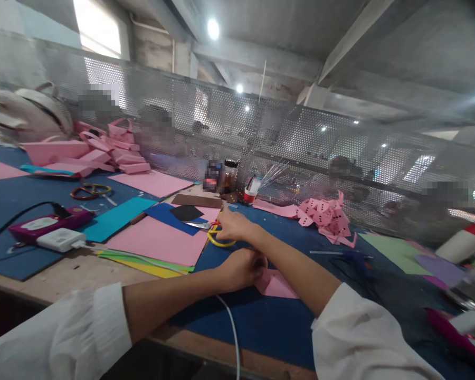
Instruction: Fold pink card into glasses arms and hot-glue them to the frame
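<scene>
My right hand (237,226) reaches across in front of my left arm, its fingers closed at the handles of a pair of scissors (220,241) with yellow and red grips. The blades point left, over a pink sheet and a blue sheet. My left hand (241,270) is curled near the front of the table, closed on a folded piece of pink paper (277,285). Part of that paper is hidden behind my left hand and right forearm. Left of the scissors lie a black paper piece (187,212), a brown strip (197,200) and stacked pink sheets (158,240).
A purple power strip (49,224) with a white charger (61,239) sits left, its white cable (234,330) crossing the front edge. Pink paper pieces (114,150) pile up back left, punched pink scraps (326,216) back right. A glue gun (358,264) lies right. A perforated metal screen (237,121) stands behind.
</scene>
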